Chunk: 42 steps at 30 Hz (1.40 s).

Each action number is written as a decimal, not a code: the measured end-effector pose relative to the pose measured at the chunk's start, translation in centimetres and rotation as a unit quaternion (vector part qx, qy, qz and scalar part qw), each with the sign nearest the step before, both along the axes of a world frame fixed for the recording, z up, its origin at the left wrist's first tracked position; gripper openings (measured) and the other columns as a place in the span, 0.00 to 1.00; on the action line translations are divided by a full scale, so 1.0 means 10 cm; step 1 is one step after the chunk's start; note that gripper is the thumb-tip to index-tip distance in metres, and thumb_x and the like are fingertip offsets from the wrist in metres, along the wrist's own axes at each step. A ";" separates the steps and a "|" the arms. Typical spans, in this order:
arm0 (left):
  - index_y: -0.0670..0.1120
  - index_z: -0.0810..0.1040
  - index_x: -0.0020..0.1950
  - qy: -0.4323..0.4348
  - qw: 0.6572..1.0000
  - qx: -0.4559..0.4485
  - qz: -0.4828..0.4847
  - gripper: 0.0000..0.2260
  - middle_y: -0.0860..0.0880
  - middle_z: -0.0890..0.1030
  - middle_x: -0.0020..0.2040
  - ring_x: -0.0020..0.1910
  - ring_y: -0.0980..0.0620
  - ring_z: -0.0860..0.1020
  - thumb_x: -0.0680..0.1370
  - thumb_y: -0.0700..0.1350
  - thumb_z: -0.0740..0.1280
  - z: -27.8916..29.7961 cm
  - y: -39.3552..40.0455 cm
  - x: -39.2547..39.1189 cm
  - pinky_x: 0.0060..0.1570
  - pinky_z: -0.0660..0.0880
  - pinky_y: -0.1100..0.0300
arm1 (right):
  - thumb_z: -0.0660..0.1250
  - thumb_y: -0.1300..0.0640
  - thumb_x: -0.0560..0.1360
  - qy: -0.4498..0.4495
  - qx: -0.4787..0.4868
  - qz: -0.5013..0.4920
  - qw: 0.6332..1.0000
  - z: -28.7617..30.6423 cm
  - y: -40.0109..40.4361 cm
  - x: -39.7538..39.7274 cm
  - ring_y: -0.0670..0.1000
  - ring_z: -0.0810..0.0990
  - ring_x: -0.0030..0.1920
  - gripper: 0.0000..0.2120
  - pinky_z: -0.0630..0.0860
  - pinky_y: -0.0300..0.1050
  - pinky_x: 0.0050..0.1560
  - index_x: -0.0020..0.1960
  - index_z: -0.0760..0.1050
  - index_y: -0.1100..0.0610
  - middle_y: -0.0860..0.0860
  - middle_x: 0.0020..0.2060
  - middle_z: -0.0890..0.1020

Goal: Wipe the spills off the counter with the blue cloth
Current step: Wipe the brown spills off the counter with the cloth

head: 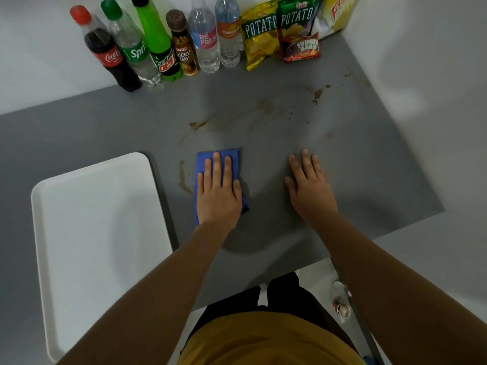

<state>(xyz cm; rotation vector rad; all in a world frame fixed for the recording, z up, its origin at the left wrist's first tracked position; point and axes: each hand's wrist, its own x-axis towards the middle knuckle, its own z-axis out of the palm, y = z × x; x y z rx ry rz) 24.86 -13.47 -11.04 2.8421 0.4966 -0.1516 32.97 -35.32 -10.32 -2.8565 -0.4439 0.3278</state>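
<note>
The left hand (218, 191) lies flat, palm down, fingers straight and together, pressing the blue cloth (218, 162) onto the grey tabletop (369, 167) near its middle, closing on nothing; the cloth is folded to a rectangle and shows past the fingertips and both sides of the hand; the right hand (309, 185) rests flat and spread on the bare tabletop to the cloth's right, well apart from it, holding nothing.

Brown spills (266, 105) streak the surface between the hands and the far edge: a smear just beyond the cloth's far left corner, a faint patch and dots toward the far right corner, and a narrow trail (182, 177) just beside the cloth's left side.

A white tray (100, 233) sits along the left side toward the near edge, empty.

Along the far edge stand bottles in a row: Coca-Cola (109, 55) with a red cap; Sprite (131, 48) with a green cap; Mountain Dew (160, 48); a brown Kopiko Lucky Day (183, 50); a clear bottle reading "REFRESH" (205, 40), the last letter cut off; another clear bottle (228, 35) with an orange label too blurred to read; then a yellow Oishi Potato bag (259, 35), a green Oishi Potato bag (296, 17), a red Fudgee Barr pack (301, 48) leaning on it, and a yellow bag (338, 11) at the far right corner, its red lettering cut off.
</note>
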 end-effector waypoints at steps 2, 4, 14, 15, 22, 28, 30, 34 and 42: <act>0.50 0.41 0.83 0.005 1.000 -0.004 0.001 0.27 0.48 0.40 0.83 0.82 0.48 0.40 0.85 0.56 0.41 -0.02 -0.12 -0.04 0.80 0.42 0.48 | 0.49 0.42 0.85 -0.003 -0.002 0.001 1.000 -0.01 0.01 -0.01 0.59 0.47 0.82 0.29 0.50 0.57 0.81 0.83 0.52 0.50 0.55 0.83 0.50; 0.50 0.40 0.83 0.008 1.000 -0.002 -0.003 0.27 0.48 0.40 0.83 0.82 0.48 0.39 0.85 0.56 0.41 -0.04 -0.20 0.01 0.80 0.41 0.48 | 0.49 0.42 0.85 -0.005 -0.001 0.000 1.000 -0.01 0.01 -0.02 0.60 0.48 0.82 0.29 0.50 0.57 0.81 0.83 0.52 0.50 0.55 0.83 0.50; 0.50 0.47 0.84 -0.018 0.997 -0.008 -0.069 0.27 0.49 0.47 0.84 0.83 0.47 0.45 0.85 0.56 0.45 0.02 0.21 0.46 0.81 0.45 0.48 | 0.49 0.41 0.85 -0.004 -0.001 -0.005 1.000 -0.02 0.00 0.01 0.59 0.47 0.82 0.29 0.50 0.56 0.80 0.83 0.52 0.49 0.53 0.83 0.50; 0.50 0.47 0.84 -0.019 0.998 -0.007 -0.060 0.27 0.49 0.47 0.84 0.83 0.47 0.46 0.85 0.56 0.46 0.02 0.29 0.46 0.81 0.45 0.48 | 0.49 0.42 0.85 -0.007 0.000 -0.004 1.000 -0.02 0.00 0.00 0.59 0.48 0.82 0.29 0.51 0.57 0.81 0.83 0.53 0.49 0.53 0.83 0.51; 0.48 0.42 0.83 0.007 1.000 0.015 0.027 0.28 0.47 0.43 0.84 0.83 0.47 0.43 0.86 0.55 0.45 0.04 0.56 0.20 0.81 0.43 0.47 | 0.50 0.42 0.85 -0.015 0.005 0.000 1.000 -0.04 0.00 0.00 0.60 0.50 0.82 0.28 0.53 0.58 0.80 0.82 0.54 0.50 0.55 0.82 0.52; 0.47 0.43 0.83 0.002 0.998 0.020 0.066 0.28 0.46 0.44 0.84 0.83 0.46 0.44 0.85 0.55 0.45 0.02 0.10 -0.08 0.81 0.46 0.46 | 0.51 0.44 0.85 -0.027 0.001 0.005 1.000 -0.05 0.00 -0.02 0.61 0.50 0.81 0.28 0.52 0.59 0.80 0.82 0.55 0.52 0.56 0.82 0.52; 0.48 0.43 0.83 0.003 0.999 0.016 0.049 0.28 0.47 0.43 0.84 0.83 0.46 0.43 0.85 0.55 0.43 0.00 -0.02 -0.06 0.81 0.45 0.46 | 0.50 0.43 0.85 -0.025 0.004 0.006 1.000 -0.06 0.00 -0.02 0.61 0.49 0.82 0.28 0.51 0.59 0.80 0.82 0.54 0.52 0.56 0.82 0.52; 0.49 0.46 0.83 -0.005 1.000 0.004 0.006 0.27 0.48 0.46 0.84 0.83 0.48 0.44 0.85 0.55 0.44 0.00 0.06 0.13 0.81 0.44 0.47 | 0.51 0.44 0.85 -0.031 0.008 0.011 0.999 -0.05 -0.02 -0.01 0.61 0.49 0.81 0.28 0.50 0.58 0.80 0.82 0.54 0.52 0.56 0.82 0.52; 0.50 0.45 0.83 0.000 1.000 -0.006 0.026 0.27 0.49 0.44 0.84 0.83 0.49 0.43 0.86 0.54 0.46 0.07 0.70 0.61 0.81 0.42 0.48 | 0.53 0.45 0.85 -0.047 0.021 0.011 0.999 -0.08 -0.02 -0.02 0.63 0.52 0.81 0.28 0.53 0.60 0.80 0.82 0.57 0.53 0.57 0.82 0.55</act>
